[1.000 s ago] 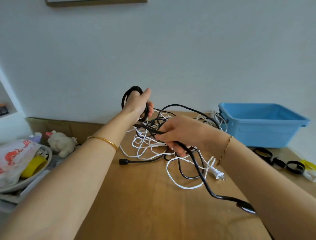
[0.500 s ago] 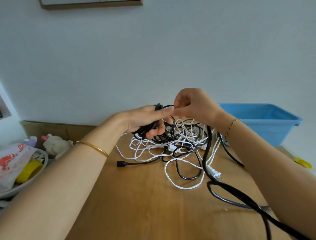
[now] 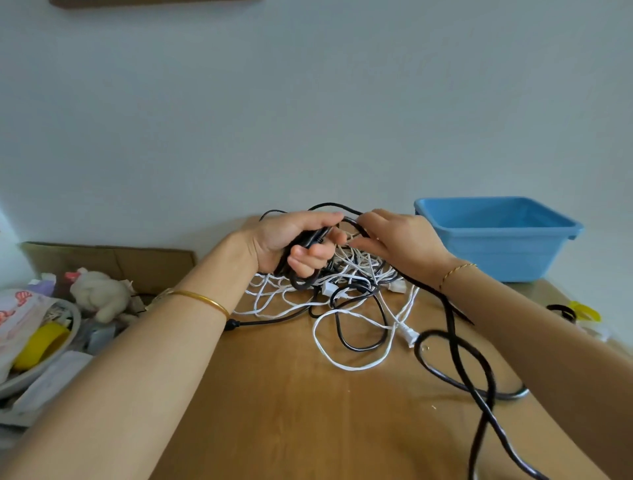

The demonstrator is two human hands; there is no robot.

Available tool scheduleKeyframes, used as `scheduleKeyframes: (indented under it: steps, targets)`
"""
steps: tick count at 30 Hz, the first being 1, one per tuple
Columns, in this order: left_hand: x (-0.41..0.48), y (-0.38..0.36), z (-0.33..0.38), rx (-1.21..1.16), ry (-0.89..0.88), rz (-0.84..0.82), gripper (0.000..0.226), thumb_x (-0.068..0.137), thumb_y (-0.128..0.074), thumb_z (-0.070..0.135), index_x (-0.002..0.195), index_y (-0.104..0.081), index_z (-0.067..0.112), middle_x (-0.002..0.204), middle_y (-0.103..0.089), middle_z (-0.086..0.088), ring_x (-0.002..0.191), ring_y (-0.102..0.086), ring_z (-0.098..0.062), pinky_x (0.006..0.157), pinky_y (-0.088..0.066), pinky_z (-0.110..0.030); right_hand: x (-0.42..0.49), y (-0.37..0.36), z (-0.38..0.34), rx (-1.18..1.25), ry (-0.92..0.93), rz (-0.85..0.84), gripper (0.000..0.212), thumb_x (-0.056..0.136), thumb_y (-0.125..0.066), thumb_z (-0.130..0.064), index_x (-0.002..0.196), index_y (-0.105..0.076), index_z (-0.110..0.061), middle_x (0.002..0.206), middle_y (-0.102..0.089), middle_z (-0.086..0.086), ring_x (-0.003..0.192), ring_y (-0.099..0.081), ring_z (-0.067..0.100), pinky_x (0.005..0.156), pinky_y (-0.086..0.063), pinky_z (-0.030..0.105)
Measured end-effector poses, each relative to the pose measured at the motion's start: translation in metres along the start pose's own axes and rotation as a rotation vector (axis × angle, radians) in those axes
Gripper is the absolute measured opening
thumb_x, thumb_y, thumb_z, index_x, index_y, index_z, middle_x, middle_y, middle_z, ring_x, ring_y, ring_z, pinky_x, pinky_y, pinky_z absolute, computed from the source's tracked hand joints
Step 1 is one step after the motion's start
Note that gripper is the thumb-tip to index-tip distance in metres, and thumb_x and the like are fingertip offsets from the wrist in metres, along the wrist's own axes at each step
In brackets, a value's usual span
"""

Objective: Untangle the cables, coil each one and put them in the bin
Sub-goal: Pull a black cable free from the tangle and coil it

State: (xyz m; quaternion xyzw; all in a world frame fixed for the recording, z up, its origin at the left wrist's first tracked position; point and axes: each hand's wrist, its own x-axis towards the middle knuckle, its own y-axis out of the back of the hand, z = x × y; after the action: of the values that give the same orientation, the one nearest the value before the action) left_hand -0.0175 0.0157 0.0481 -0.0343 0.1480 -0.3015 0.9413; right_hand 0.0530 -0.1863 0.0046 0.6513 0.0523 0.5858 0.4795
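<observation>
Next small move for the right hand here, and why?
Probably slide the right hand down the black cable and bring another loop up to the left hand, which already grips a coil of it. Much slack lies looped on the table beside the white cables.

Wood table (image 3: 274,394) under the fingers (image 3: 308,255), white wall (image 3: 308,120) behind. Far L of fingers: cardboard sheet (image 3: 113,260) against wall, white plush toy (image 3: 99,294) just in front. Nearer than that, grey bowl (image 3: 73,318) w/ yellow tape roll (image 3: 41,346) inside, plastic bag (image 3: 20,315) w/ red print at its L. Far R of fingers, by table edge: black ring (image 3: 561,311) beside a yellow item (image 3: 587,311), too small to ID. Brown frame edge (image 3: 154,2) high above.
</observation>
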Motion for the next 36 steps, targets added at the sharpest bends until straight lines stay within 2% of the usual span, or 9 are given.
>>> scheduleKeyframes:
  steps: [5, 11, 14, 19, 22, 24, 28, 31, 36]
  targets:
    - [0.005, 0.005, 0.009, -0.37, -0.082, -0.116, 0.029, 0.062, -0.084, 0.013, 0.079, -0.064, 0.002, 0.048, -0.049, 0.001, 0.031, -0.044, -0.005, 0.028, -0.037, -0.017, -0.008, 0.0, 0.01, 0.009, -0.317, -0.469, 0.042, 0.091, -0.037, -0.059, 0.093, -0.049, -0.018, 0.079, -0.06, -0.001, 0.071, -0.058, 0.02, 0.057, -0.04, 0.032]
    - [0.013, -0.014, 0.02, -0.562, -0.1, -0.093, 0.015, 0.071, -0.063, 0.009, 0.08, -0.061, -0.003, 0.045, -0.048, -0.002, 0.028, -0.043, -0.008, 0.026, -0.034, -0.017, -0.006, -0.03, -0.024, 0.597, -0.745, -0.408, 0.039, 0.099, -0.033, -0.046, 0.083, -0.052, -0.016, 0.067, -0.059, 0.003, 0.057, -0.052, 0.016, 0.056, -0.044, 0.027]
    - [0.018, -0.028, 0.018, -0.533, -0.137, -0.005, 0.019, 0.079, -0.053, 0.016, 0.087, -0.059, 0.0, 0.047, -0.049, 0.001, 0.028, -0.039, -0.004, 0.027, -0.032, -0.013, -0.005, -0.042, -0.04, 0.767, -0.753, -0.37, 0.031, 0.1, -0.038, -0.032, 0.075, -0.046, -0.016, 0.057, -0.051, 0.002, 0.049, -0.044, 0.014, 0.053, -0.039, 0.027]
    - [0.043, -0.04, 0.012, -0.597, -0.355, 0.233, 0.042, 0.101, -0.039, 0.029, 0.131, -0.041, -0.001, 0.097, -0.069, -0.014, 0.035, -0.038, -0.003, 0.035, -0.036, -0.013, -0.008, -0.044, -0.043, 0.63, -0.698, -0.391, 0.034, 0.097, -0.041, -0.038, 0.068, -0.035, -0.02, 0.057, -0.042, -0.005, 0.049, -0.036, 0.013, 0.052, -0.031, 0.029]
    - [0.067, -0.051, 0.008, -0.631, -0.418, 0.428, 0.035, 0.102, -0.043, 0.028, 0.128, -0.038, 0.005, 0.127, -0.057, -0.021, 0.035, -0.041, -0.007, 0.036, -0.038, -0.015, -0.016, -0.031, -0.037, 0.567, -0.75, -0.34, 0.035, 0.098, -0.039, -0.029, 0.067, -0.039, -0.014, 0.059, -0.046, 0.003, 0.053, -0.039, 0.016, 0.056, -0.033, 0.033]
    - [0.085, -0.059, 0.002, -0.608, -0.4, 0.549, 0.029, 0.101, -0.047, 0.027, 0.12, -0.043, 0.005, 0.117, -0.06, -0.022, 0.032, -0.044, -0.009, 0.037, -0.037, -0.016, -0.024, -0.02, -0.033, 0.505, -0.769, -0.3, 0.029, 0.096, -0.042, -0.02, 0.069, -0.048, -0.01, 0.071, -0.056, 0.013, 0.063, -0.049, 0.021, 0.062, -0.039, 0.039]
    - [0.114, -0.073, -0.014, -0.58, -0.317, 0.693, 0.031, 0.099, -0.049, 0.027, 0.082, -0.044, 0.002, 0.04, -0.05, -0.008, 0.028, -0.043, -0.014, 0.037, -0.039, -0.017, -0.059, -0.001, -0.007, 0.286, -0.848, -0.181, 0.022, 0.094, -0.042, -0.012, 0.086, -0.062, -0.014, 0.096, -0.056, 0.005, 0.085, -0.055, 0.022, 0.068, -0.043, 0.031]
    - [0.133, -0.087, -0.025, -0.538, -0.281, 0.776, 0.026, 0.098, -0.051, 0.025, 0.084, -0.048, 0.003, 0.047, -0.058, -0.008, 0.029, -0.046, -0.014, 0.042, -0.042, -0.021, -0.099, 0.018, 0.027, -0.005, -1.008, -0.087, 0.028, 0.093, -0.042, -0.013, 0.116, -0.058, -0.013, 0.119, -0.053, 0.008, 0.112, -0.046, 0.028, 0.086, -0.041, 0.038]
    - [0.155, -0.099, -0.037, -0.524, -0.278, 0.868, 0.02, 0.094, -0.054, 0.021, 0.091, -0.054, 0.001, 0.061, -0.061, -0.007, 0.028, -0.047, -0.012, 0.045, -0.042, -0.022, -0.16, 0.036, 0.076, -0.393, -1.236, -0.115, 0.032, 0.092, -0.043, -0.02, 0.121, -0.052, -0.013, 0.131, -0.046, 0.012, 0.126, -0.033, 0.033, 0.103, -0.028, 0.046]
